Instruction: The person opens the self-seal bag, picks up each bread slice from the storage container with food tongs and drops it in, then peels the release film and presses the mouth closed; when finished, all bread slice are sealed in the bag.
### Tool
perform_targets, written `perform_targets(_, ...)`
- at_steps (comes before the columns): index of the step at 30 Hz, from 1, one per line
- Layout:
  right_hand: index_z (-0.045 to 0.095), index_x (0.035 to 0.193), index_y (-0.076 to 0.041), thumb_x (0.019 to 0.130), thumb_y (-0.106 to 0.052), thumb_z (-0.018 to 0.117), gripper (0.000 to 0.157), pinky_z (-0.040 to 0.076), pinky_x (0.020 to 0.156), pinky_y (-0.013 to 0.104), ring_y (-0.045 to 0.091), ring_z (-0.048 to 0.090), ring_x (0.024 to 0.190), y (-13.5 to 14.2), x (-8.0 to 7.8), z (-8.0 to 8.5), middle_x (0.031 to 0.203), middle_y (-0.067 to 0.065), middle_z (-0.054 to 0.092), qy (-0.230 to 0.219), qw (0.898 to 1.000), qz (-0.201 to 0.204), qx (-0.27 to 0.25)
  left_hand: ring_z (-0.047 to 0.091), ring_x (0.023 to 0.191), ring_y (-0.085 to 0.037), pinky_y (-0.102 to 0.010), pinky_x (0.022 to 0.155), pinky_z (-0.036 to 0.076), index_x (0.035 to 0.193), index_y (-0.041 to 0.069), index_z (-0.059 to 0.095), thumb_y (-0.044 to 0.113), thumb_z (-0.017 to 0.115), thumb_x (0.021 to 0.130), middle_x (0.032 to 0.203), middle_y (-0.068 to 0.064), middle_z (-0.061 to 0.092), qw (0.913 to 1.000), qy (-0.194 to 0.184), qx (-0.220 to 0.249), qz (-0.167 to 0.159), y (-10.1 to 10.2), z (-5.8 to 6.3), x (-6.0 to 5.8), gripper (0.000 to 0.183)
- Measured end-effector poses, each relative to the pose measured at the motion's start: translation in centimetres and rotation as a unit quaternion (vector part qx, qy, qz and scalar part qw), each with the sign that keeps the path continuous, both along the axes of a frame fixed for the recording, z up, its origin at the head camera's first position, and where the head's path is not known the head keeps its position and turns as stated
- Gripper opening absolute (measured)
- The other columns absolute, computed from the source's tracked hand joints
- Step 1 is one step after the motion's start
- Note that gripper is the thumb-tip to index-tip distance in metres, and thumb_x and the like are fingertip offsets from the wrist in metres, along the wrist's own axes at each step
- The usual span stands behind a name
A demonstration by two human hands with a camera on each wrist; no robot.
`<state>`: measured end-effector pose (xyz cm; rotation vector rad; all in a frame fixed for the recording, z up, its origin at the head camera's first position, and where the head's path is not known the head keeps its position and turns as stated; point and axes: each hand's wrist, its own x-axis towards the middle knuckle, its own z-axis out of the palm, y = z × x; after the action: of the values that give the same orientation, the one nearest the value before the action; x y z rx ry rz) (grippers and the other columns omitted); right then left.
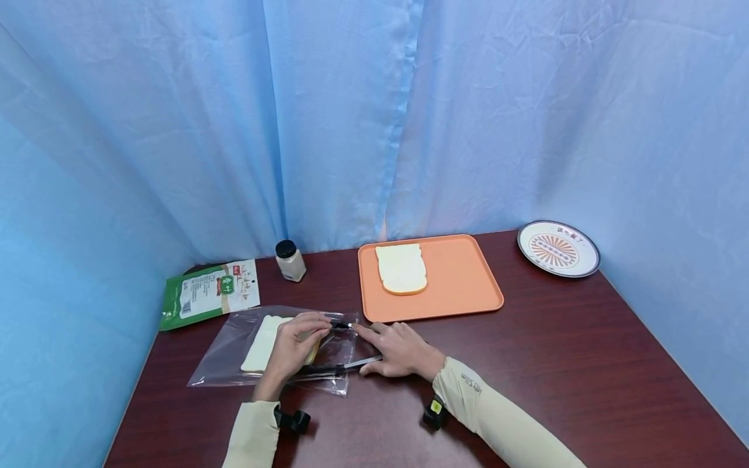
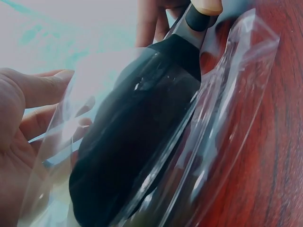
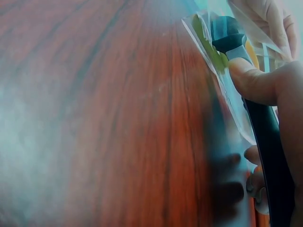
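- Blue curtains (image 1: 339,130) hung behind a dark red-brown table (image 1: 585,377).
- Black-and-silver tongs (image 2: 132,118) ran roughly crosswise, their black heads pointing left into a clear plastic bag (image 1: 219,364) toward the bagged bread (image 1: 260,344); film covered the nearer head.
- Right hand (image 1: 398,351) gripped the tongs, thumb on the near arm, a finger at the far one, arms spread apart.
- Left hand (image 1: 294,341) pinched the bag near its mouth, partly blocking the bread.
- Farther out stood or lay a green-and-white packet (image 1: 205,296), a black-lidded jar (image 1: 290,263), an orange tray (image 1: 462,279) bearing one bread slice (image 1: 402,270), and a patterned plate (image 1: 558,249).
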<state>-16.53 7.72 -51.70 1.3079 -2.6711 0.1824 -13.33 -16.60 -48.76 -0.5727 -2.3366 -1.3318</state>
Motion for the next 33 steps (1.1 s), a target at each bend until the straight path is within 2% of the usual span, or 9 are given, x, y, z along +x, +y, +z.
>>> perform_targets(2,0.048,0.149,-0.017,0.085,-0.071,0.061,0.084,0.056,0.063,0.032,0.019,0.065,0.064,-0.1,0.0,-0.1,0.119,0.007,0.07,0.002,1.0,0.0,-0.006,0.069,0.099,-0.04,-0.044,0.091,0.053,0.087,-0.005,0.077,-0.01,0.074,0.08,0.096,-0.022,0.076,1.0,0.0,-0.001,0.003,-0.2,-0.6,-0.3,0.009)
perform_targets(5,0.048,0.148,-0.018,0.085,-0.07,0.06,0.083,0.057,0.064,0.033,0.019,0.065,0.065,-0.2,0.1,-0.2,0.119,0.007,0.07,0.002,1.0,-0.001,-0.013,0.07,0.099,-0.035,-0.043,0.092,0.054,0.088,-0.001,0.078,-0.006,0.075,0.081,0.098,-0.016,0.077,1.0,0.0,-0.002,0.002,-0.5,-1.2,-0.6,0.009)
perform_targets(8,0.049,0.148,-0.017,0.085,-0.07,0.061,0.083,0.057,0.065,0.033,0.019,0.066,0.065,-0.2,0.1,-0.3,0.12,0.007,0.07,-0.003,1.0,-0.004,-0.018,0.071,0.1,-0.031,-0.035,0.092,0.055,0.089,0.001,0.079,-0.002,0.075,0.082,0.099,-0.012,0.077,1.0,-0.001,-0.001,-0.002,-0.7,-1.4,-0.7,0.009)
perform_targets(13,0.05,0.147,-0.018,0.084,-0.07,0.062,0.083,0.058,0.067,0.034,0.021,0.068,0.071,-0.1,0.1,-0.5,0.122,0.007,0.069,-0.016,0.999,-0.01,-0.026,0.07,0.1,-0.031,-0.014,0.094,0.051,0.09,0.001,0.079,-0.002,0.075,0.082,0.099,-0.011,0.077,0.9999,0.002,0.006,-0.009,-0.9,-1.4,-0.7,0.009)
perform_targets(17,0.05,0.147,-0.018,0.084,-0.07,0.063,0.082,0.058,0.069,0.035,0.022,0.07,0.075,-0.2,0.2,-0.6,0.124,0.007,0.069,-0.018,0.999,-0.011,-0.035,0.07,0.101,-0.032,-0.009,0.095,0.048,0.09,-0.001,0.078,-0.004,0.075,0.082,0.099,-0.013,0.077,0.9999,0.001,0.009,-0.011,-0.9,-1.2,-0.7,0.009)
perform_targets(21,0.05,0.147,-0.018,0.085,-0.069,0.062,0.081,0.058,0.068,0.034,0.021,0.07,0.073,-0.3,0.3,-0.5,0.122,0.007,0.07,-0.015,0.999,-0.011,-0.034,0.07,0.099,-0.032,-0.013,0.093,0.051,0.09,-0.002,0.078,-0.005,0.075,0.082,0.099,-0.013,0.077,0.9999,0.005,0.007,-0.006,-0.9,-1.2,-0.7,0.009)
perform_targets(28,0.048,0.148,-0.018,0.086,-0.07,0.06,0.082,0.057,0.066,0.033,0.02,0.068,0.07,-0.5,0.3,-0.3,0.122,0.007,0.07,-0.012,1.0,-0.011,-0.023,0.069,0.093,-0.039,-0.027,0.089,0.056,0.086,-0.006,0.076,-0.013,0.073,0.079,0.094,-0.023,0.075,0.9999,0.014,0.005,-0.002,0.4,2.5,1.0,0.01)
perform_targets(31,0.048,0.148,-0.018,0.085,-0.071,0.06,0.084,0.057,0.064,0.034,0.021,0.066,0.067,-0.6,0.4,-0.2,0.123,0.007,0.069,-0.003,1.0,-0.01,-0.017,0.069,0.092,-0.038,-0.036,0.087,0.056,0.085,-0.005,0.076,-0.013,0.073,0.079,0.094,-0.023,0.075,0.9999,0.015,0.003,-0.001,0.6,2.6,1.1,0.01)
perform_targets(33,0.047,0.149,-0.018,0.084,-0.072,0.061,0.085,0.056,0.062,0.034,0.021,0.066,0.065,-0.6,0.4,-0.1,0.124,0.007,0.069,0.003,1.0,-0.01,-0.011,0.069,0.091,-0.037,-0.038,0.086,0.056,0.084,-0.005,0.076,-0.013,0.073,0.079,0.093,-0.023,0.075,0.9999,0.013,0.001,-0.001,0.6,2.4,1.0,0.011)
